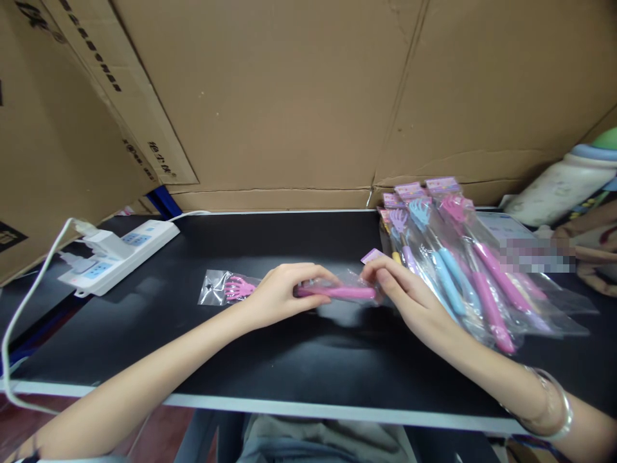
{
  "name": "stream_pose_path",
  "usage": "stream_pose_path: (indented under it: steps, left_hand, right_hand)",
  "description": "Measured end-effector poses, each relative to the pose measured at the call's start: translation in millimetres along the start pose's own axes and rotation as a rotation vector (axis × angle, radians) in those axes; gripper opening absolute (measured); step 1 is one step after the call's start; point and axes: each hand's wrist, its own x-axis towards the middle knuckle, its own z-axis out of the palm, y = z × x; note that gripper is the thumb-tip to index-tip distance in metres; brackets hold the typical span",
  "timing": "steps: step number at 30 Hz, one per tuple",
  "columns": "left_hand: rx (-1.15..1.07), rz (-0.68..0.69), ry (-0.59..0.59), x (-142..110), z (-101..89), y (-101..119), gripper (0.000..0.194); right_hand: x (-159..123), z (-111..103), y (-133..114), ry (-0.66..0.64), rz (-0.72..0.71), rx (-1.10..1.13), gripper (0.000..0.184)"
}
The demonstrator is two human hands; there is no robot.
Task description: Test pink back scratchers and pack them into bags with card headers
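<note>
Gripping the bagged pink back scratcher (332,292) mid-frame, left hand (279,296) and right hand (409,297) pinch opposite ends — the slippery bag (214,287) could slide off, judging by its loose fit.

A matte black bench with a pale front edge (308,406) fills the lower view. Behind it, large sheets of creased brown corrugated cardboard (299,96) stand as a wall, with a second printed cardboard sheet (53,141) leaning in at the left. Soft light gives a dull sheen on the bench top. Reddish-brown floor (159,437) shows below the bench edge.
</note>
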Motion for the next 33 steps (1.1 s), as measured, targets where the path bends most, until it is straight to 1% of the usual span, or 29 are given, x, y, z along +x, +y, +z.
stream_pose_path:
  steps: [4, 8, 13, 18, 22, 28, 33]
  left_hand:
    - [0.043, -0.08, 0.018, -0.5, -0.9, 1.7, 0.025]
    - [0.062, -0.124, -0.003, -0.8, -0.3, 3.0, 0.023]
    - [0.13, -0.169, 0.021, -1.4, 0.6, 2.6, 0.022]
    - [0.126, -0.164, 0.028, -2.0, -0.1, 4.7, 0.026]
    - [0.12, -0.174, 0.026, -2.5, -0.3, 6.3, 0.024]
    - [0.18, -0.18, 0.026, -3.3, -0.4, 5.9, 0.024]
    - [0.196, -0.185, 0.027, -3.8, -1.7, 6.4, 0.025]
  right_hand:
    - [-1.0, -0.7, -2.4, 0.072, -0.065, -0.115, 0.019]
    - [0.6, 0.7, -2.3, 0.092, -0.127, -0.214, 0.017]
    - [1.3, 1.3, -1.1, 0.122, -0.181, -0.301, 0.011]
    - [0.3, 0.7, -0.9, 0.122, -0.113, -0.245, 0.013]
    - [2.1, 1.6, -0.2, 0.135, -0.056, -0.183, 0.013]
    - [6.4, 1.2, 3.8, 0.153, 0.039, -0.067, 0.015]
    - [5.1, 0.7, 5.7, 0.13, 0.029, -0.035, 0.016]
